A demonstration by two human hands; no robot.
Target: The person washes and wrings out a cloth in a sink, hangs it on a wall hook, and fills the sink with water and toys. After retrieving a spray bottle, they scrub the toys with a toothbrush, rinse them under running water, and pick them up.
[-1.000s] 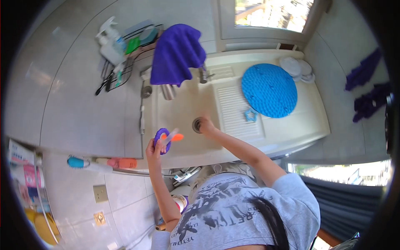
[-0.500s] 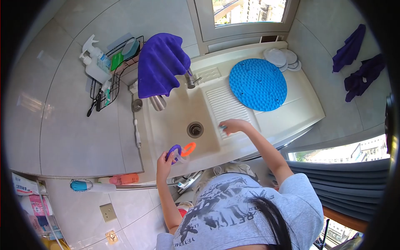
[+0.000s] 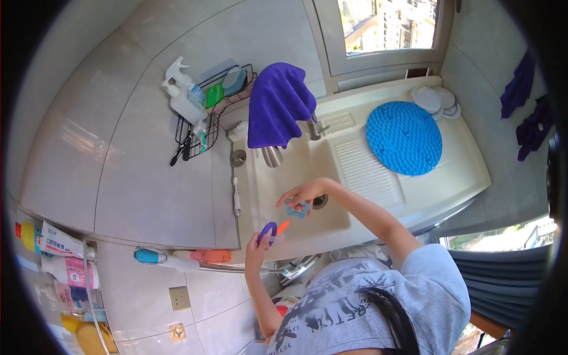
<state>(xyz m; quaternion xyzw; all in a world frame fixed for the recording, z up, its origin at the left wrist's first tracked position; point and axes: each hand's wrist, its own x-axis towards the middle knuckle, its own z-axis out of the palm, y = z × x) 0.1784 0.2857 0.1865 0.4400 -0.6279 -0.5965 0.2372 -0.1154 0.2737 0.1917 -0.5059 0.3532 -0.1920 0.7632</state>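
Note:
Near the front edge of the sink basin, my left hand pinches a purple ring. An orange ring and a pale, see-through piece sit against the purple ring; how they are joined is unclear. Above the basin, my right hand has its fingers around a light-blue ring with a wavy edge. The light-blue ring is close to the orange one, with a small gap between. The drain is partly hidden behind my right hand.
A purple cloth drapes over the faucet. On the ribbed drainboard lies a round blue textured mat, beside white round pads. A wire rack with bottles hangs on the left wall. A toothbrush lies by the basin.
My right hand has moved left from the drainboard to over the basin, bringing the light-blue ring near my left hand. The orange ring has turned more edge-on. The whole view has shifted.

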